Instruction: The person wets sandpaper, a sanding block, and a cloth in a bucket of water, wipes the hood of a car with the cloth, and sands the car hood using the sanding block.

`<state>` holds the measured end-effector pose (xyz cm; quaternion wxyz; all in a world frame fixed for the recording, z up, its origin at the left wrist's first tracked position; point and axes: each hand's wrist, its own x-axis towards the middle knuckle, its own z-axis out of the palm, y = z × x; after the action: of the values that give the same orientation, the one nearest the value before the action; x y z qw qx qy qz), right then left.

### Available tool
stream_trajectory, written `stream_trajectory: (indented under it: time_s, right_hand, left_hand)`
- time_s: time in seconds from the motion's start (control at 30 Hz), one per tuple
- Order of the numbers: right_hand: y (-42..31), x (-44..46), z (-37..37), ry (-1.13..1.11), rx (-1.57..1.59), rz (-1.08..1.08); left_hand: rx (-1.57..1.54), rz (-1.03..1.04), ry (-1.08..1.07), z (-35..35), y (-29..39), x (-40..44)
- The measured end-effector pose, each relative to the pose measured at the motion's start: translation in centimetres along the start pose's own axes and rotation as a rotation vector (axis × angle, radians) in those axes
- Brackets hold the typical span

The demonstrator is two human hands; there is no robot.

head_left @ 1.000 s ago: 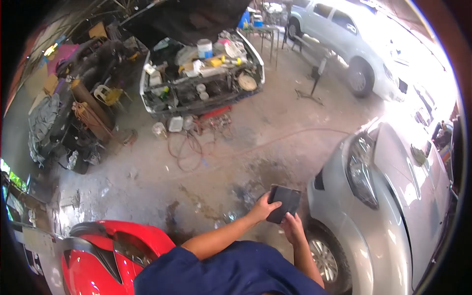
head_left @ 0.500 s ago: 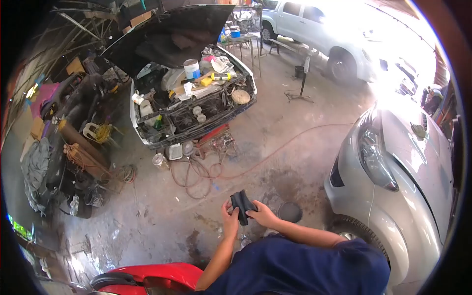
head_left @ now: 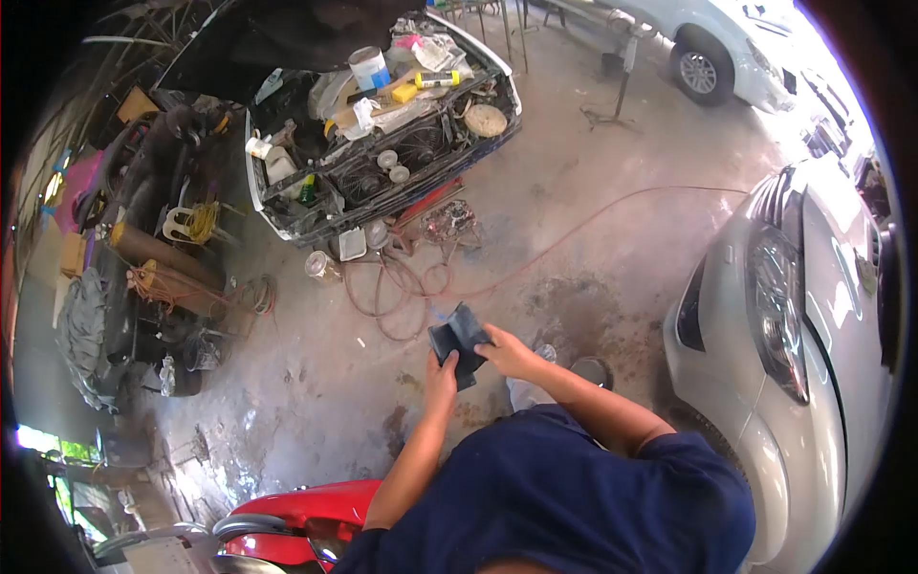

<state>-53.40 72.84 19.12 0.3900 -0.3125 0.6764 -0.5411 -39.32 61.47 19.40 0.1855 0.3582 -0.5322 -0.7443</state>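
Both hands hold a dark folded sheet (head_left: 462, 337) in front of my body, above the concrete floor. My left hand (head_left: 441, 375) grips its lower left part, thumb on top. On the right side, my right hand (head_left: 505, 352) pinches the edge between thumb and fingers. The sheet is partly opened, with a crease down its middle. Its underside and some of my fingers are hidden.
A car with raised hood (head_left: 382, 163) stands ahead, cans and rags on its engine bay. A silver car (head_left: 736, 383) is at right, a red vehicle (head_left: 316, 507) at lower left. A hose (head_left: 574, 230) crosses the floor (head_left: 316, 411).
The dark sheet was flat, then folded together, and now stands partly open. Both hands have moved up in view and stay on it. The camera view has shifted.
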Motion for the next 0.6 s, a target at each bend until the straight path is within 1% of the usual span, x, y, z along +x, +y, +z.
stream_trajectory:
  time_s: [0.07, 0.1, 0.17, 0.2, 0.27, 0.3, 0.37, 0.4, 0.47, 0.5, 0.57, 0.6]
  right_hand:
    - [1.8, 2.3, -2.9, 0.112, 0.177, 0.077]
    - [2.6, 2.9, -4.5, 0.171, 0.265, 0.121]
    - [3.2, 3.5, -9.2, 0.207, 0.273, 0.150]
    - [3.5, 3.6, -11.9, 0.228, 0.273, 0.159]
    - [8.4, 4.4, -16.3, 0.359, 0.188, 0.070]
    - [8.7, 3.7, -18.3, 0.429, 0.298, 0.279]
    - [17.1, 3.2, -22.4, 0.493, 0.279, 0.337]
    - [18.7, 1.6, -23.5, 0.603, 0.164, 0.397]
    - [21.2, -2.5, -25.1, 0.807, -0.082, 0.541]
    - [23.8, -4.7, -25.2, 0.897, -0.022, 0.626]
    - [31.0, -8.6, -23.9, 1.066, 0.120, 0.786]
    - [33.5, -10.8, -23.1, 1.067, 0.172, 0.857]
  left_hand:
    - [0.047, 0.048, 0.011, 1.2, -1.2, 4.3]
    - [0.082, 0.027, 0.018, 2.1, -1.0, 5.8]
    - [0.149, -0.013, 0.023, 4.5, -0.3, 9.2]
    - [0.189, 0.040, 0.021, 5.7, -0.7, 11.1]
    - [0.099, -0.054, -0.028, 9.3, 2.5, 12.9]
    - [0.067, -0.105, -0.069, 11.0, 3.7, 14.0]
    - [0.093, -0.093, -0.115, 13.0, 3.6, 17.6]
    - [0.105, -0.093, -0.152, 14.1, 3.5, 19.0]
    - [0.061, -0.188, -0.190, 16.2, 4.4, 20.7]
    - [0.037, -0.229, -0.203, 17.5, 4.8, 21.7]
    - [0.070, -0.240, -0.272, 19.9, 4.7, 23.2]
    - [0.097, -0.249, -0.306, 20.8, 4.7, 24.2]
